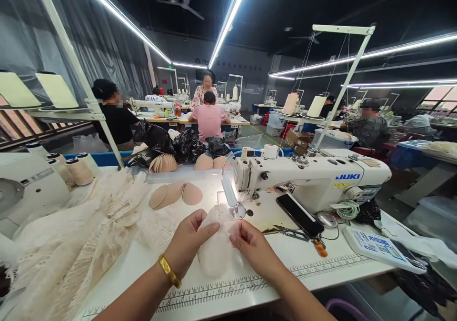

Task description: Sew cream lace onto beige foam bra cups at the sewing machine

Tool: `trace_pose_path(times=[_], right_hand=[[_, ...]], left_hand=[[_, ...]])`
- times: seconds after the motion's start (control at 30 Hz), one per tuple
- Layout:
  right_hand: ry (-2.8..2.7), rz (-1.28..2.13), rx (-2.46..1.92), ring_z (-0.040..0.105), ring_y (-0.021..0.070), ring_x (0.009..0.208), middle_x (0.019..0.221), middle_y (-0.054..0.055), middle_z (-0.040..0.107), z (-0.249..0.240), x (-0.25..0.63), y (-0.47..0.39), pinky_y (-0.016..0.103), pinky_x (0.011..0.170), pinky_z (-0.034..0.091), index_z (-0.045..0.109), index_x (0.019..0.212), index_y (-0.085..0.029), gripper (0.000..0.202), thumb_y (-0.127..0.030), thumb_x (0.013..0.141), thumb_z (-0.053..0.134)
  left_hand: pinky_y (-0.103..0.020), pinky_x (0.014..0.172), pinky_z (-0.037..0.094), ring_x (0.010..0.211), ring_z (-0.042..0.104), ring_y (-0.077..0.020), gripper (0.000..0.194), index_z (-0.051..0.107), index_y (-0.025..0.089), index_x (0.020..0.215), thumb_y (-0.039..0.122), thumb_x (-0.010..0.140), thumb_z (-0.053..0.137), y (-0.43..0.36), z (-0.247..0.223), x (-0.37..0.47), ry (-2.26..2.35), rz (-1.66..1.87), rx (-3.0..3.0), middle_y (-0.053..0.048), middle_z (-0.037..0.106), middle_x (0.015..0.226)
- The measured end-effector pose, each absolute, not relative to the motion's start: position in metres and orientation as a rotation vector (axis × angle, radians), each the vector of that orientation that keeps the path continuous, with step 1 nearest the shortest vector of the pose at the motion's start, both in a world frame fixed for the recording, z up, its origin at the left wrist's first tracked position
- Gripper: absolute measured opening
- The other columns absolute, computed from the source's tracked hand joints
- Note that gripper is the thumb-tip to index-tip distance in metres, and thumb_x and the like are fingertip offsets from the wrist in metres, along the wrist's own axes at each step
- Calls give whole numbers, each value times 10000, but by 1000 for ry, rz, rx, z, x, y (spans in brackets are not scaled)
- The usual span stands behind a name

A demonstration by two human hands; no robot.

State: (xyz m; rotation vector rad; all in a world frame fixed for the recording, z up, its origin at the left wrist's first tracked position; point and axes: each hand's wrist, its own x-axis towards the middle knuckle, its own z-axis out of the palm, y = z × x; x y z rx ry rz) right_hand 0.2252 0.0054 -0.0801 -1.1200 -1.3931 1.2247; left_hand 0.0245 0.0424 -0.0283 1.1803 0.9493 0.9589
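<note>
Two hands pinch a thin white cloth

The left hand [194,235] and right hand [250,242] grip the white cloth [217,249] by the sewing machine's [285,173] needle end. Tan pads [174,195] lie beyond, on the table [282,252].

Premises: a sewing workshop. Evidence observed: a sewing machine [303,175] marked JUKI on a white table [264,283] with a ruler scale printed along its near edge; thread cones [57,90] on stands; lace fabric [96,225] heaped at the table's left side. Beyond the table, several people [209,118] sit at further machines [153,106] under strip lights [232,18]. Bins [276,121] and cartons [303,142] stand on the floor.
</note>
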Motion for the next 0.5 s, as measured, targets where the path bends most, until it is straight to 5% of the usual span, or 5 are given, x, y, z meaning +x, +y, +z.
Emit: trace_pose_path(times=[0.13, 0.27, 0.37, 0.5], right_hand=[[-1211, 1202, -1100, 505, 165, 766, 779, -29, 538, -80, 210, 4, 281, 730, 407, 547, 801, -219, 439, -624, 907, 680], [-1137, 1261, -1072, 480, 150, 603, 660, -41, 588, -77, 207, 9, 275, 617, 372, 532, 847, -239, 441, -664, 941, 605], [-1230, 1270, -1177, 392, 138, 481, 503, -77, 524, -76, 208, 20, 266, 533, 280, 522, 837, -249, 424, -653, 940, 596], [-1321, 1231, -1226, 414, 149, 467, 516, -61, 568, -79, 210, 30, 272, 523, 277, 541, 830, -249, 389, -621, 939, 580]], left_hand=[[-211, 544, 319, 583, 384, -104, 617, 376, 219, 693, 632, 676, 835, 38, -40, 17, 971, 1010, 1219, 71, 422, 638], [-246, 566, 414, 626, 502, -149, 458, 441, 227, 801, 653, 860, 599, 46, -35, 1, 1192, 781, 1729, 39, 520, 712], [-332, 751, 538, 835, 645, -214, 307, 561, 201, 1023, 500, 957, 542, 72, -20, -11, 1386, 612, 2152, -52, 668, 971], [-468, 1056, 481, 1185, 610, -299, 244, 645, 151, 1126, 263, 918, 706, 126, -6, -10, 1553, 477, 2408, -142, 658, 1236]])
